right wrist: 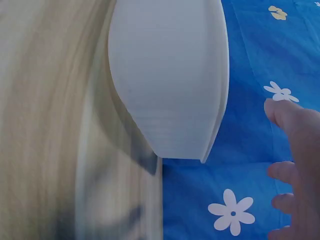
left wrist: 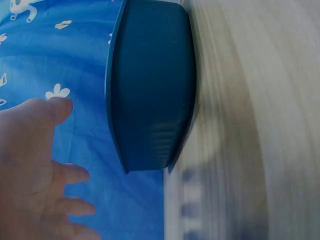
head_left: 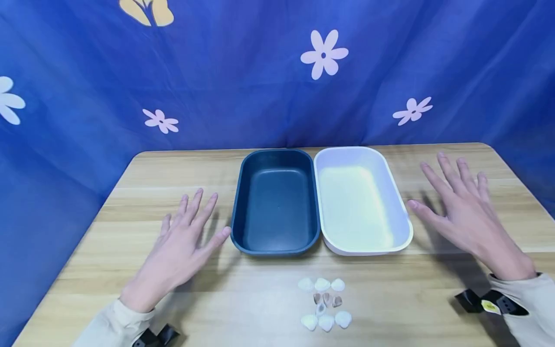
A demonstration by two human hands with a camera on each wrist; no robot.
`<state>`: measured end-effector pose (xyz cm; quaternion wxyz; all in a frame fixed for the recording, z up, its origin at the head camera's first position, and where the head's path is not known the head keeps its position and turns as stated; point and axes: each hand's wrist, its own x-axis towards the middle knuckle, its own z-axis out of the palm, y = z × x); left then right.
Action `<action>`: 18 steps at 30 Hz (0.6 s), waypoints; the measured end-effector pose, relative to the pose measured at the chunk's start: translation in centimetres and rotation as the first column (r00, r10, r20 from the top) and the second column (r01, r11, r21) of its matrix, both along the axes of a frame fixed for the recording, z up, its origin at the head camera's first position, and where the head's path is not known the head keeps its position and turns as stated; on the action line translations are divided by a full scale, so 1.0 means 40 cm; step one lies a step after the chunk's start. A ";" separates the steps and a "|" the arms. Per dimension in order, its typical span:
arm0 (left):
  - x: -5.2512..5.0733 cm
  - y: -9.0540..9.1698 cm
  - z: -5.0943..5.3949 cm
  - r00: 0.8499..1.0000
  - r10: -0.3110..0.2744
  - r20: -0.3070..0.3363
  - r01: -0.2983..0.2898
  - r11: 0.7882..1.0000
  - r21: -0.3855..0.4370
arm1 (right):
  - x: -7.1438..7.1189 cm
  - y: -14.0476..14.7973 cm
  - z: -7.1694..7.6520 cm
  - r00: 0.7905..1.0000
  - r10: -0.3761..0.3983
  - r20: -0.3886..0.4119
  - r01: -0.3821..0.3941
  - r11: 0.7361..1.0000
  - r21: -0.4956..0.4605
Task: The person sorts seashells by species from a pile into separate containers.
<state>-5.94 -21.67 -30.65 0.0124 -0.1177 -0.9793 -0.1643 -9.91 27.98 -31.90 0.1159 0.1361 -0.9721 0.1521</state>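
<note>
My left hand (head_left: 182, 246) hovers over the table with fingers spread, its thumb tip close to the left wall of a dark blue tray (head_left: 277, 251). On the other side, my right hand (head_left: 468, 212) is held with spread fingers beside a white tray (head_left: 405, 241). Neither hand holds anything. The two trays stand side by side, and nothing shows inside them. In front of them lie white shells (head_left: 322, 284) in a row, small brown shells (head_left: 327, 299), a single pale grey shell (head_left: 321, 309) and another row of white shells (head_left: 326, 323).
A light wood-grain table (head_left: 130, 217) carries everything. Behind it hangs a blue curtain (head_left: 243, 72) with white flowers, close to the table's back edge. Black wrist cameras (head_left: 494, 302) are strapped at both sleeves.
</note>
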 end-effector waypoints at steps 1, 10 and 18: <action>0.000 0.003 -0.001 1.000 -0.019 -0.013 0.020 1.000 0.011 | 0.002 -0.001 0.000 1.000 0.011 0.002 -0.011 1.000 -0.022; -0.010 0.041 -0.007 0.985 -0.139 -0.103 0.147 0.986 0.077 | 0.018 -0.027 0.010 0.985 0.113 -0.133 -0.144 0.958 -0.248; -0.014 0.065 -0.037 0.980 -0.171 -0.101 0.181 0.979 0.097 | 0.080 -0.083 0.005 0.899 0.255 -0.356 -0.369 0.880 -0.300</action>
